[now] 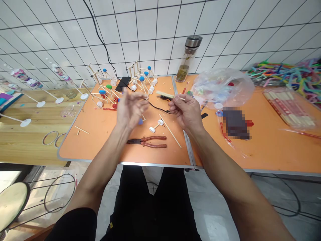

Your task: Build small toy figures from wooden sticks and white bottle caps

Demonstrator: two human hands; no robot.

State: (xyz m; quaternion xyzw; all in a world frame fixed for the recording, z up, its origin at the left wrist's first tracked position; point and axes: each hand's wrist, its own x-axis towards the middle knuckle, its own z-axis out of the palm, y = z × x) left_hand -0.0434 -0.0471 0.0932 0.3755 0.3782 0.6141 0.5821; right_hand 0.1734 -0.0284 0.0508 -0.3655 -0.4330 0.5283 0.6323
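Observation:
My left hand (130, 108) hovers over the orange table (105, 134), blurred by motion, fingers loosely curled; a small blue piece (140, 122) shows just under it. My right hand (184, 110) is closed in a pinch on a thin wooden stick (181, 98) that points right. Between the hands runs a black cable (157, 108). Below them lie red-handled pliers (149, 142), a long wooden stick (170, 126) and a short stick with white caps (155, 126).
Stick-and-cap models (140, 80) stand at the table's back. A clear plastic bag (222, 87), a glass bottle (188, 60), coloured straws (283, 72) and a packet of sticks (288, 107) lie right. A stool (12, 201) stands lower left.

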